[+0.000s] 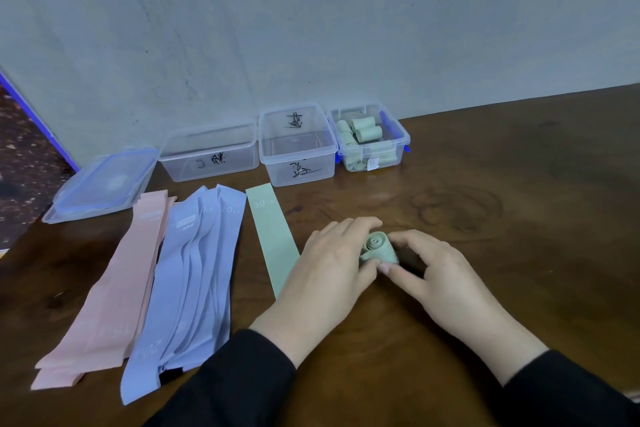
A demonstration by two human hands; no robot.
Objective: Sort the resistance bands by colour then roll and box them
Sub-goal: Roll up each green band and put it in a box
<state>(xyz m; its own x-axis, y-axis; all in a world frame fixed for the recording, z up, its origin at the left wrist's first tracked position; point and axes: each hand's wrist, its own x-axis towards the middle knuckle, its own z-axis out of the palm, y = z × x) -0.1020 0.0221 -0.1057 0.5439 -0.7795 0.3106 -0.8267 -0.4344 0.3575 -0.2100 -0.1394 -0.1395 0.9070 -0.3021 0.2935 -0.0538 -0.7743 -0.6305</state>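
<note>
Bands: both hands' fingers (356, 229) clamp one green roll (379, 248), one green strip (275, 239) flat, three boxes (298, 146), perhaps five rolls boxed.

The counter (485, 253) is showing dark, polished wood with a soft sheen. Beyond the fingers (349, 229), three boxes (298, 149) and a lid (104, 187) are looking like clear, glossy plastic. Left of the fingers, the pink bands (114, 288), blue bands (194, 288) and green band (273, 236) are lying smooth and matt, rubbery.
</note>
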